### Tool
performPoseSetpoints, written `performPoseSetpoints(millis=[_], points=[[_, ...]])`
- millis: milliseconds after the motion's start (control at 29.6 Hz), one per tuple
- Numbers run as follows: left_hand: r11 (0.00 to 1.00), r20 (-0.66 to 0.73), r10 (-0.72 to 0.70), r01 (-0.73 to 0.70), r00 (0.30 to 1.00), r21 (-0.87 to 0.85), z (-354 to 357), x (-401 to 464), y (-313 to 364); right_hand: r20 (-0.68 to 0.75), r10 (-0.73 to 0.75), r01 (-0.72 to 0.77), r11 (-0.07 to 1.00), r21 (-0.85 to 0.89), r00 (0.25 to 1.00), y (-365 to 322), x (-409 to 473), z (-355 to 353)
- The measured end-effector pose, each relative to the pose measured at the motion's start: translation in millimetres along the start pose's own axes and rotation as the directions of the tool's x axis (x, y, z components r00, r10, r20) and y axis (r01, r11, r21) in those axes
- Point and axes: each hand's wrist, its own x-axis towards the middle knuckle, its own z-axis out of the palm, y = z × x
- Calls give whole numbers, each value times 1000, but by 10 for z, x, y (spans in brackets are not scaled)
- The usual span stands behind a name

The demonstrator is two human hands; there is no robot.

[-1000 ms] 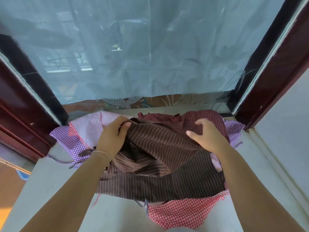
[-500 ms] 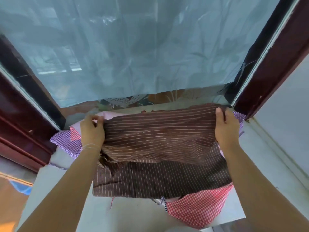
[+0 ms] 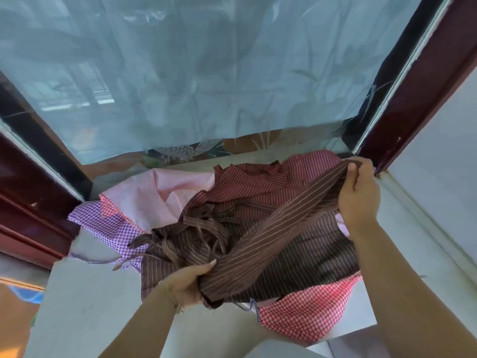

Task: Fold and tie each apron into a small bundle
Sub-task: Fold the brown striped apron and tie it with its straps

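Holding the dark brown pinstriped cloth apron [image 3: 278, 236] stretched on a diagonal right now. My right hand [image 3: 360, 195] has its fingers [image 3: 357, 167] pinching one end up near the dark red window frame [image 3: 413, 104], and my left hand [image 3: 184, 282] is clenched around the other end, low and close to me, with the fabric bunched in my grip. The apron sits on top of the pile on the pale grey surface [image 3: 103, 306], with its brown striped ties [image 3: 185, 236] in a messy tangle just left of the stretched part.

Underneath there's a maroon striped apron [image 3: 258, 182], a pink plain cloth [image 3: 165, 195], a purple gingham cloth [image 3: 103, 223] and a red gingham cloth [image 3: 309, 311], so I reckon the main risk is dragging one of those along.

My take on doing this bit well: keep the tension even between both hands so the fold edge stays straight, lift it clear of the pile, and shake those ties loose before folding further. If they get trapped inside the folds, there'll be nothing left free to tie the bundle with.
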Motion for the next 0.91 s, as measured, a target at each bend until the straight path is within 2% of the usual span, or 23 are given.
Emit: performPoseSetpoints(millis=[101,169,236,304,338,405,473,540,574,642,709,743,777,810,878,912], points=[[983,66,179,-177,982,-37,127,-149,149,-3,108,-108,984,-143,994,49,195,-302],[946,164,323,-322,932,-34,153,-275,385,126,169,-126,947,-294,977,166,440,-495],[930,245,345,-365,906,37,209,-288,684,288,259,-103,882,-460,922,399,743,-577],[934,276,281,-328,919,143,272,-151,909,410,358,-71,819,-570,839,707,971,-530],[928,246,249,-303,937,216,333,-48,964,452,408,-58,790,-610,793,868,1034,-467],[888,78,226,-238,971,395,497,282,1004,501,496,-10,718,-696,710,1250,1109,-304],[806,-121,307,-191,944,560,616,664,955,514,551,1,682,-732,658,1591,1078,-119],[707,-263,427,-137,865,694,743,1014,934,476,574,-78,689,-720,666,1816,1047,40],[678,-310,476,-119,823,725,795,1131,938,432,588,-198,719,-666,683,1881,1023,102],[687,-389,535,-118,750,717,957,1312,994,344,646,-510,756,-409,681,2022,1024,247],[704,-430,577,-155,694,694,1101,1430,1088,345,701,-731,680,-61,624,2059,1050,367],[699,-434,590,-161,680,697,1156,1480,1127,354,710,-779,620,94,609,2061,1065,439],[686,-427,604,-166,673,709,1192,1508,1173,348,713,-790,582,192,609,2067,1064,528],[676,-424,613,-165,667,718,1207,1572,1210,323,693,-761,620,190,645,2041,1051,633],[674,-425,605,-149,673,724,1200,1658,1254,301,511,-546,836,42,805,1846,868,795],[681,-431,594,-140,679,719,1177,1701,1252,353,364,-379,925,-28,862,1723,702,890]])
